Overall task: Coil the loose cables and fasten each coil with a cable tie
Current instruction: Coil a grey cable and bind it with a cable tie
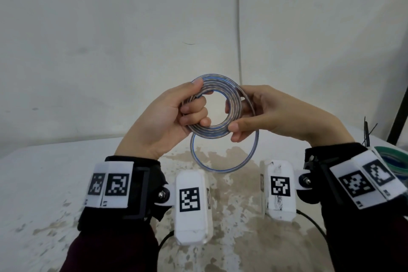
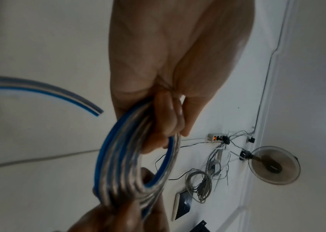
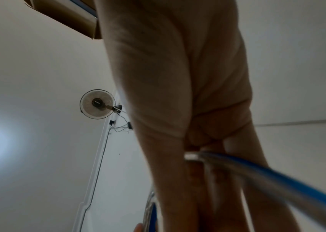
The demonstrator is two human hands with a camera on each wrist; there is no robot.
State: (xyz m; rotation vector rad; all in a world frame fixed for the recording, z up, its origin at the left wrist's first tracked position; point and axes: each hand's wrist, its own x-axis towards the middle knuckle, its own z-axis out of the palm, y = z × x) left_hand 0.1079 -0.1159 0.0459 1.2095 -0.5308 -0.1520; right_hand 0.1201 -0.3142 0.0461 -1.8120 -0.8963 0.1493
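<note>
The person's left hand [image 1: 167, 117] is curled round the left side of a coil of clear flat cable with a blue stripe [image 1: 217, 104], thumb laid over the top of the turns and the other fingers hooked through the middle; the left wrist view shows those fingers bunched tight on the stacked loops. The coil is held upright in the air between both hands, well above the white, brown-stained surface [image 1: 44, 183]. One last, wider turn of the same cable, the loose loop [image 1: 223, 161], hangs below the neat rings and is not yet drawn in. The right hand [image 1: 269, 112] pinches the coil's lower right edge between thumb and fingertips, while its other fingers wrap behind the turns.

The cable looks light and springy: its plastic jacket seems smooth, so the turns would likely slide and fan open if either grip slackened. Holding across all the turns at once, as the left hand does, appears the safest hold; the hanging loop would best be taken near where it leaves the bundle and fed up against the others before any tie goes on.

At the far right edge, thin black cable ties [image 1: 367, 132] stick up beside a green-and-blue coil [image 1: 395, 157] lying on the surface, partly hidden by the wrist band.
</note>
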